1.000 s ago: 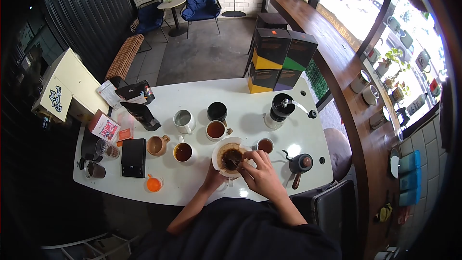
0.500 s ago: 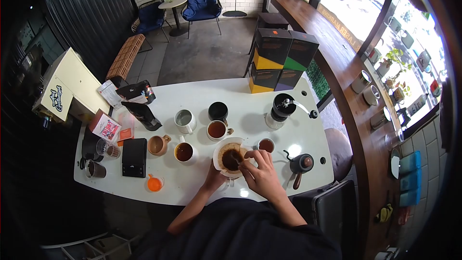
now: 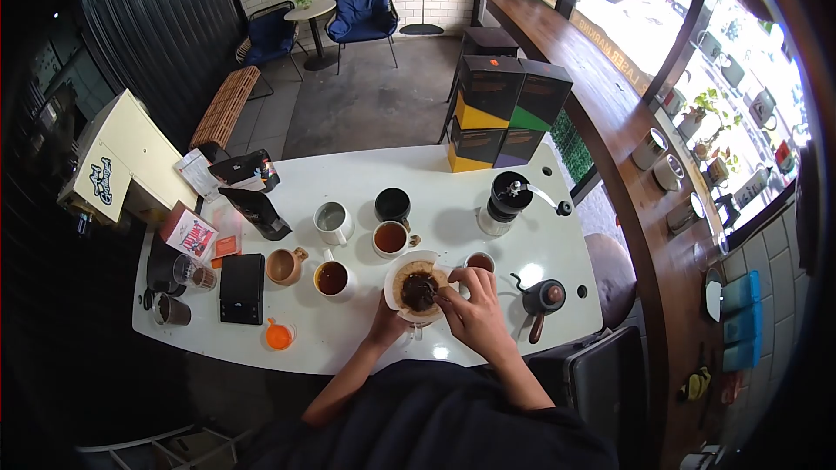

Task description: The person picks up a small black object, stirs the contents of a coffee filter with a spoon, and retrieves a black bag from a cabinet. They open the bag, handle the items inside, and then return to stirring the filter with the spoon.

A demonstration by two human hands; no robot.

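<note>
A filter dripper (image 3: pixel 402 275) with a paper filter and dark wet coffee stands at the table's front edge. Round its left side my left hand (image 3: pixel 386 322) is wrapped. My right hand (image 3: pixel 473 309) pinches a thin utensil, probably a spoon, whose lower end is in the coffee; the fingers hide most of it. Close behind are a white cup of brown liquid (image 3: pixel 391 238) and a black cup (image 3: pixel 393 204). To the left is another cup of dark liquid (image 3: pixel 332 278). A small cup (image 3: pixel 479 263) sits just behind my right hand.
On the white table (image 3: pixel 348 172) are a black scale (image 3: pixel 242 289), brown cup (image 3: pixel 285 266), white mug (image 3: pixel 333 224), orange item (image 3: pixel 279 334), hand grinder (image 3: pixel 509 196), gooseneck kettle (image 3: pixel 543 298), coffee bags (image 3: pixel 259 211) and stacked boxes (image 3: pixel 489 91). A wooden counter (image 3: pixel 601 96) runs along the right.
My right hand has shifted slightly at the dripper, and the dark coffee surface looks different. My left hand keeps its hold. The whole view has shifted a little.
</note>
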